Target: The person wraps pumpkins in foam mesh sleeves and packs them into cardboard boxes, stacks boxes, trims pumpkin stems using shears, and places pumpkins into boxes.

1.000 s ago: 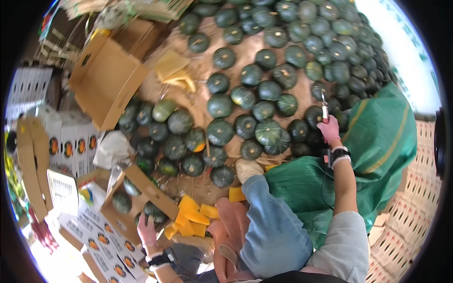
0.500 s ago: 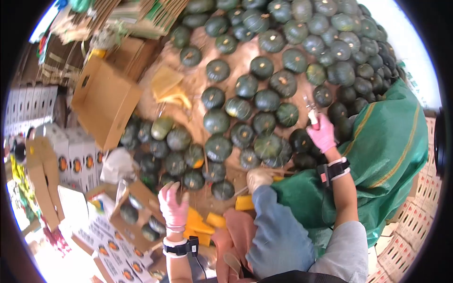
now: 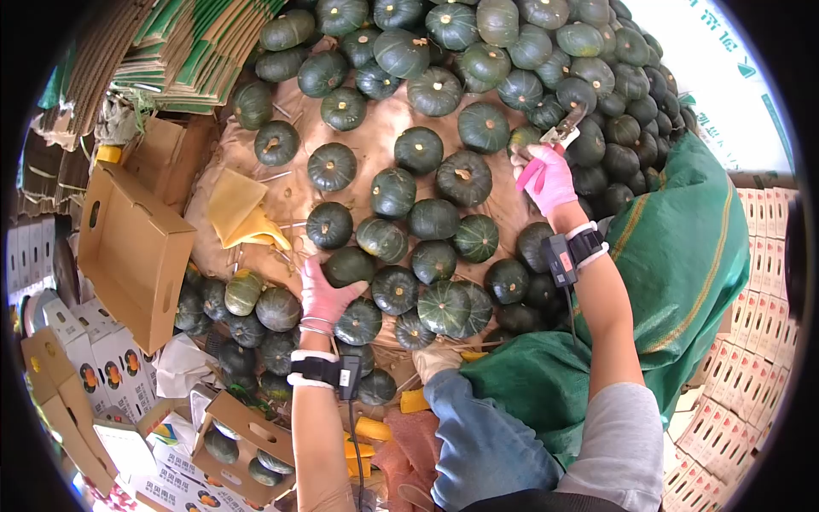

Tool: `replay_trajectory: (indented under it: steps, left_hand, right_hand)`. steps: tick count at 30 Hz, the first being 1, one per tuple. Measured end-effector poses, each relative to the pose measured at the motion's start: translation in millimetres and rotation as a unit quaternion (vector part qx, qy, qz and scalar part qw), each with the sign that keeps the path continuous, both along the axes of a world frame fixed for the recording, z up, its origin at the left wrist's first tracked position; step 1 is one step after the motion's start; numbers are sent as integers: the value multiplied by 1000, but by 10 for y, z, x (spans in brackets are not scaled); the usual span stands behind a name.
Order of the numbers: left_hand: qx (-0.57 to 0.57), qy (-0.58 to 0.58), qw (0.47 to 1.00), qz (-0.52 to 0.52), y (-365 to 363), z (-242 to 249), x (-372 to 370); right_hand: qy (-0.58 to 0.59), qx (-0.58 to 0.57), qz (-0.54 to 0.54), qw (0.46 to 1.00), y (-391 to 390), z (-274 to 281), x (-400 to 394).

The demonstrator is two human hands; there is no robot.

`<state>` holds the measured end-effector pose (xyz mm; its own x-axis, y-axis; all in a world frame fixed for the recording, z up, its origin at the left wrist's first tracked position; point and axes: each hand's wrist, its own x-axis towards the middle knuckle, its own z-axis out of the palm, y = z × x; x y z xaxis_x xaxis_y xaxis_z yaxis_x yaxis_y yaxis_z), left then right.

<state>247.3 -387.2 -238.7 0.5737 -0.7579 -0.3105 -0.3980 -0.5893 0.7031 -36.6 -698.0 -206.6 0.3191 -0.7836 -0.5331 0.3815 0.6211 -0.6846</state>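
Observation:
My left hand (image 3: pixel 322 297), in a pink glove, has its thumb and fingers around the near side of a dark green pumpkin (image 3: pixel 348 265). That pumpkin lies beside other pumpkins at the middle left. In a pink glove too, my right hand (image 3: pixel 548 177) grips pruning shears (image 3: pixel 561 130) with metal blades pointing up and away. Close to the shears lies a mottled green pumpkin (image 3: pixel 523 137), partly hidden by the hand. Several loose pumpkins, among them one with a pale stem stub (image 3: pixel 463 177), sit on the brown sheet (image 3: pixel 363 136) between my hands.
A large heap of pumpkins (image 3: pixel 589 75) rises at the back right. Green woven sacking (image 3: pixel 682 256) lies beside my right arm. An open cardboard box (image 3: pixel 128 256) stands on the left, with a box holding pumpkins (image 3: pixel 247 425) nearer me. Flattened cartons (image 3: pixel 192 51) are stacked behind.
My left hand has moved forward from above the near pumpkins onto one pumpkin. My right hand has moved away from me with the shears. The view has shifted.

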Motion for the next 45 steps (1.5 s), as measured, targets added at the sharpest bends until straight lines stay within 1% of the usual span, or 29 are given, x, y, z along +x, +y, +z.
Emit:
replay_trajectory:
  steps: [1,3,5,6,8,9,11,13,18,19,22,25,26,27,28,30,31,32,33,34,35,37,39,40,41,42,43,44,45]
  left_hand:
    - [-26,49,998,10,-37,4,-66]
    - [-58,56,996,30,-39,-1,-213]
    - [-60,63,995,47,-42,-1,-238]
    - [-81,59,994,50,-37,-42,-249]
    - [-121,51,990,57,7,-145,-258]
    - [-127,115,980,105,33,-153,-240]
    - [-139,235,941,200,64,-158,-148]
    - [-146,313,902,258,115,-142,-91]
    - [-95,309,889,325,379,-638,11]
    - [-66,377,840,384,233,-358,2]
    - [-118,242,911,312,238,-364,-55]
    - [-83,174,934,302,268,-436,-25]
    - [-115,145,935,304,272,-430,-38]
    - [-145,115,934,305,236,-328,-65]
    - [-174,85,933,304,194,-176,-83]
    - [-295,198,884,304,157,162,-132]
    - [-328,261,857,301,152,308,-176]
    - [-361,260,858,258,130,419,-234]
    - [-392,257,857,214,106,512,-298]
    - [-404,236,863,190,84,594,-373]
    - [-415,215,869,163,74,652,-437]
    - [-405,193,885,125,182,678,-461]
    - [-368,164,907,124,465,730,-434]
    - [-422,426,759,255,527,872,-495]
    - [-422,521,695,259,701,826,-508]
    - [-413,607,622,272,876,781,-523]
    - [-434,717,475,269,1014,839,-541]
    - [-443,706,487,263,1163,736,-598]
    - [-441,721,458,276,1224,804,-597]
  right_hand:
    - [-6,-4,-6,1000,-21,24,87]
    - [-19,-9,-20,1000,-17,42,283]
    - [88,-124,-6,988,-9,-17,516]
    - [198,-176,26,964,-15,1,658]
    - [369,-272,73,886,31,197,993]
    - [459,-292,91,835,22,335,1195]
    - [525,-500,65,685,-214,126,1472]
    - [532,-528,66,659,-368,211,1837]
    - [511,-486,155,692,-692,273,2388]
    - [548,-466,149,678,-559,459,2483]
    - [613,-494,146,600,-494,376,2488]
    - [654,-523,164,521,-430,404,2522]
    - [653,-520,173,522,-437,422,2503]
    - [697,-517,194,458,-687,289,2463]
    - [671,-504,209,502,-647,344,2425]
    - [613,-498,205,578,-375,478,2286]
    - [594,-515,196,586,-99,610,2207]
    - [494,-410,275,716,135,742,2110]
    - [387,-472,245,753,488,809,1997]
    - [213,-382,265,859,813,831,1925]
    - [88,-260,353,894,1050,872,1808]
    - [19,-177,470,865,1488,929,1560]
    - [22,-190,547,815,1757,911,1415]
    - [34,-219,562,797,1828,917,1386]
    - [42,-250,570,781,1899,938,1365]
    - [99,-365,529,760,1971,968,1379]
    - [181,-491,543,657,1937,990,1391]
    - [208,-565,522,605,1955,951,1384]
    - [232,-634,495,547,1983,902,1372]
